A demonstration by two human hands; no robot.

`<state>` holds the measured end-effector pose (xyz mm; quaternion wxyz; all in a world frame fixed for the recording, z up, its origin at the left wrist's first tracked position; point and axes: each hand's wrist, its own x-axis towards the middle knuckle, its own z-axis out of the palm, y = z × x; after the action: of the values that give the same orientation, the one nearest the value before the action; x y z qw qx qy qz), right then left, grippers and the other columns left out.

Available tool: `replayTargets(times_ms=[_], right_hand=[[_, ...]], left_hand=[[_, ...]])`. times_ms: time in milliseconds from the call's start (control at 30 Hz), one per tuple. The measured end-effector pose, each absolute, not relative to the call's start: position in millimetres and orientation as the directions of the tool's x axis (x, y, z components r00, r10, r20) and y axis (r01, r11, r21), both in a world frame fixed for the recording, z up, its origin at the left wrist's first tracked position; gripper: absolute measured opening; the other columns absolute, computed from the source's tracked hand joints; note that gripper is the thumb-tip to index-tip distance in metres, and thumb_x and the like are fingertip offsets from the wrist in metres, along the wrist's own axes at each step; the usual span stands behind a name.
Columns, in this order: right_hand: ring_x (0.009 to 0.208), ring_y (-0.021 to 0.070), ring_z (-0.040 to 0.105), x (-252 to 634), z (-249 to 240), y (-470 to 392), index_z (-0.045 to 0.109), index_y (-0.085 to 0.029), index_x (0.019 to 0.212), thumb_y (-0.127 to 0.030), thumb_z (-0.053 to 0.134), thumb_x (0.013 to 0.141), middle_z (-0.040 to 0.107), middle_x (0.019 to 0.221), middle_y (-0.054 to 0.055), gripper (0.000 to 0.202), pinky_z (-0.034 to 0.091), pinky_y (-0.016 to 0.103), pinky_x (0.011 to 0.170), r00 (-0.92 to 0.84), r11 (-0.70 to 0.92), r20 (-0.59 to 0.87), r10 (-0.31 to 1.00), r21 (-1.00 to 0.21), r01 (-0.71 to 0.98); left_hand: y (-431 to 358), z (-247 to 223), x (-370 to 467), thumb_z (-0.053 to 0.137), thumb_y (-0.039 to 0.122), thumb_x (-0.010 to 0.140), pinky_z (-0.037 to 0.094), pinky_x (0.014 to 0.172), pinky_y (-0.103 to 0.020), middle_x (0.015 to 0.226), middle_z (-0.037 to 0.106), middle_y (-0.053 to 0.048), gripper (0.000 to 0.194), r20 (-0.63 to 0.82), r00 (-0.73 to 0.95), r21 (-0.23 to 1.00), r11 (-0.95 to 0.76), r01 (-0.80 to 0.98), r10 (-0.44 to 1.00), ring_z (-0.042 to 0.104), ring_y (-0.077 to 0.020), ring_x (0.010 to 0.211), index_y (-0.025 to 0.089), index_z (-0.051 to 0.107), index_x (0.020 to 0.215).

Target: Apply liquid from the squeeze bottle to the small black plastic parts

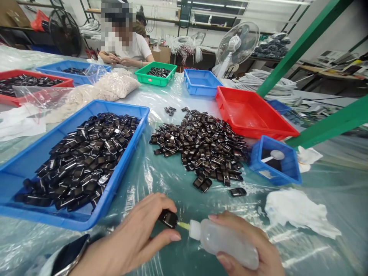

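Note:
Between the thumb and fingers of my left hand (140, 230) is a small glossy black plastic casing (168, 219). My right hand (250, 241) is wrapped round a translucent white squeeze bottle (227, 241), tilted so that its yellowish needle tip points left. That tip meets or nearly meets the casing's right end; I cannot tell whether they touch. Beyond my hands lies a heap of similar black casings (204, 142). To the left, a long blue tray (120, 168) holds many more of them. A single casing (237, 192) lies apart, near the heap's front.
A red tray (250, 111) and a small blue bin (276, 174) with a white scoop (276, 155) stand at right, beside a crumpled white cloth (299, 211). Green posts (304, 42) slant across the right. Across the table sits another person (140, 50), near a green tray (156, 81).

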<state>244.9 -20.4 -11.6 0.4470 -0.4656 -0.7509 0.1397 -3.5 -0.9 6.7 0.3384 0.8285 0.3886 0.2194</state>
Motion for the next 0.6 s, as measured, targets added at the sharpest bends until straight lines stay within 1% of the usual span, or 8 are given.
replayTargets(times_ms=[100, 167, 233, 300, 367, 500, 600], right_hand=[[0.065, 0.0178, 0.071, 244, -7, -23, 0.066, -0.03, 0.101, -0.054, 0.05, 0.088, 0.073, 0.081, 0.002, 0.032, 0.057, 0.023, 0.058, -0.108, 0.452, 0.474, 0.874, -0.712, 0.538], [0.062, 0.0177, 0.071, 244, -3, -24, 0.068, -0.031, 0.1, -0.055, 0.054, 0.086, 0.073, 0.08, 0.002, 0.031, 0.056, 0.022, 0.052, -0.089, 0.413, 0.432, 0.897, -0.751, 0.514], [0.061, 0.0184, 0.071, 244, 1, -24, 0.069, -0.032, 0.098, -0.056, 0.057, 0.083, 0.074, 0.08, 0.002, 0.03, 0.055, 0.023, 0.051, -0.075, 0.383, 0.4, 0.913, -0.78, 0.494], [0.06, 0.0185, 0.071, 245, 4, -23, 0.07, -0.033, 0.097, -0.056, 0.058, 0.082, 0.074, 0.079, 0.002, 0.03, 0.055, 0.023, 0.051, -0.07, 0.367, 0.382, 0.922, -0.798, 0.478], [0.059, 0.0178, 0.071, 245, 5, -23, 0.071, -0.033, 0.096, -0.057, 0.058, 0.082, 0.074, 0.077, 0.001, 0.031, 0.054, 0.022, 0.05, -0.071, 0.361, 0.375, 0.924, -0.797, 0.485], [0.063, 0.0179, 0.071, 247, 5, -25, 0.072, -0.034, 0.093, -0.06, 0.056, 0.081, 0.075, 0.079, 0.001, 0.032, 0.055, 0.021, 0.052, -0.046, 0.319, 0.357, 0.933, -0.762, 0.564], [0.065, 0.0194, 0.071, 248, 5, -28, 0.072, -0.035, 0.092, -0.061, 0.055, 0.081, 0.075, 0.081, 0.001, 0.033, 0.056, 0.023, 0.052, -0.029, 0.287, 0.332, 0.943, -0.763, 0.58]], left_hand=[[-3, 8, -5, 0.044, 0.03, 0.098, 0.041, 0.099, -0.039, 0.116, 0.055, -0.006, 0.028, 0.149, 0.629, 0.675, -0.543, 0.499, 0.763, 0.05, -0.0248, 0.114, 0.026, 0.034, 0.124], [-3, 9, -4, 0.042, 0.024, 0.097, 0.041, 0.099, -0.041, 0.114, 0.056, -0.007, 0.027, 0.181, 0.635, 0.655, -0.574, 0.492, 0.751, 0.052, -0.025, 0.111, 0.024, 0.035, 0.123], [-2, 11, -3, 0.041, 0.018, 0.095, 0.044, 0.094, -0.041, 0.105, 0.056, -0.007, 0.024, 0.197, 0.639, 0.652, -0.586, 0.481, 0.743, 0.055, -0.0233, 0.1, 0.022, 0.038, 0.118], [-1, 11, -1, 0.041, 0.016, 0.094, 0.045, 0.089, -0.04, 0.098, 0.054, -0.006, 0.023, 0.206, 0.654, 0.649, -0.602, 0.466, 0.728, 0.055, -0.0221, 0.09, 0.02, 0.038, 0.116], [0, 12, 0, 0.041, 0.014, 0.093, 0.046, 0.085, -0.04, 0.096, 0.053, -0.006, 0.023, 0.22, 0.661, 0.64, -0.618, 0.458, 0.718, 0.053, -0.0221, 0.087, 0.019, 0.038, 0.116], [0, 11, 0, 0.041, 0.013, 0.092, 0.045, 0.075, -0.036, 0.09, 0.051, -0.005, 0.021, 0.251, 0.658, 0.655, -0.625, 0.425, 0.71, 0.049, -0.0206, 0.078, 0.017, 0.04, 0.113], [0, 10, 0, 0.041, 0.013, 0.093, 0.044, 0.073, -0.036, 0.089, 0.05, -0.005, 0.022, 0.24, 0.659, 0.651, -0.622, 0.435, 0.713, 0.049, -0.0211, 0.079, 0.017, 0.04, 0.114]])
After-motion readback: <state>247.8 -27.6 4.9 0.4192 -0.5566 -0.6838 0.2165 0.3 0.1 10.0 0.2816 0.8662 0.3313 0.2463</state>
